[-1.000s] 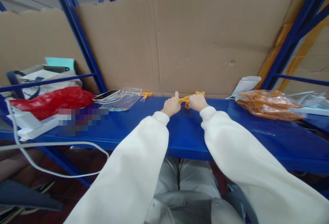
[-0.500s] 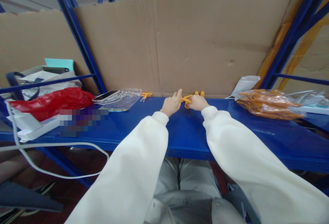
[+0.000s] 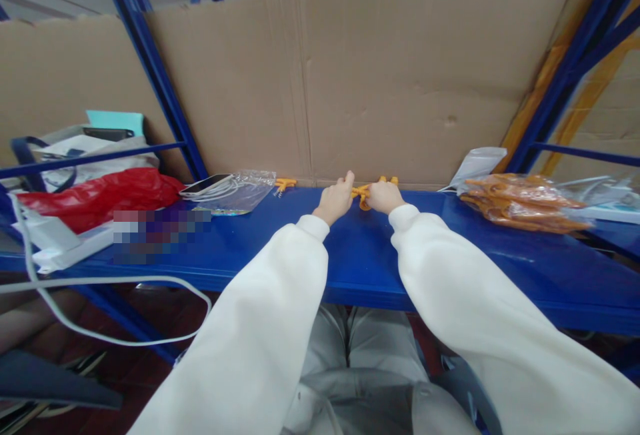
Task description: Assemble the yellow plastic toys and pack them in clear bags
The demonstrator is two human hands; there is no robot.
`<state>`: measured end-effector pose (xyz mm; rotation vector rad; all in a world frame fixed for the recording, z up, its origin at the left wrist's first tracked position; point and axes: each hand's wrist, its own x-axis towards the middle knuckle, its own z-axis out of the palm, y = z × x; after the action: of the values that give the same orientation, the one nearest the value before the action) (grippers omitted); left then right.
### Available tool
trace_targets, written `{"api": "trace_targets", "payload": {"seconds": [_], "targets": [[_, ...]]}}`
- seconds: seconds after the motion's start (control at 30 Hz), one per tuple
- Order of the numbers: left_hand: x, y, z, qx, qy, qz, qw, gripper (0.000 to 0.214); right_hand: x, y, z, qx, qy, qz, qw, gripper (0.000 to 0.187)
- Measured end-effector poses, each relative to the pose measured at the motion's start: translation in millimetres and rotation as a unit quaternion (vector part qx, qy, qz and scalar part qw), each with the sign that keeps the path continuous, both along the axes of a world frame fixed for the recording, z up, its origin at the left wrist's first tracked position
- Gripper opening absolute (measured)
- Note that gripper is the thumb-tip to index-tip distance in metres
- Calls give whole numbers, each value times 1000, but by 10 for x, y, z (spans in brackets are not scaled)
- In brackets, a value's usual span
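Both my hands rest at the back of the blue shelf [image 3: 360, 255], close to the cardboard wall [image 3: 400, 88]. My left hand [image 3: 334, 200] and my right hand [image 3: 384, 198] are both closed, pinching a small orange plastic piece [image 3: 361, 192] between them. More orange parts [image 3: 390, 181] poke out just behind my right hand. A separate small orange piece [image 3: 285, 185] lies on the shelf to the left. White sleeves cover both my arms.
A clear bag of orange pieces [image 3: 525, 208] lies at the right, with a white pouch [image 3: 477, 163] behind it. A phone with white cable [image 3: 207, 185] on a clear bag, a red bag [image 3: 100, 198] and a white cord [image 3: 100, 282] sit at the left.
My hands have closed in slightly on the orange piece; my left thumb has shifted a little. Nothing else moved.
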<state>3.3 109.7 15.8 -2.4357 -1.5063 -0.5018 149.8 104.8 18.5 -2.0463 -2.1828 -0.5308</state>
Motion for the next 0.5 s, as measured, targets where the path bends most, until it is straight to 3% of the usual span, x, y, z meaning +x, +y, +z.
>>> {"api": "trace_targets", "payload": {"seconds": [0.5], "targets": [[-90,43,-13,-79,-34,17,996,55,-80,-80,1,3,-54,46,997,34]]}}
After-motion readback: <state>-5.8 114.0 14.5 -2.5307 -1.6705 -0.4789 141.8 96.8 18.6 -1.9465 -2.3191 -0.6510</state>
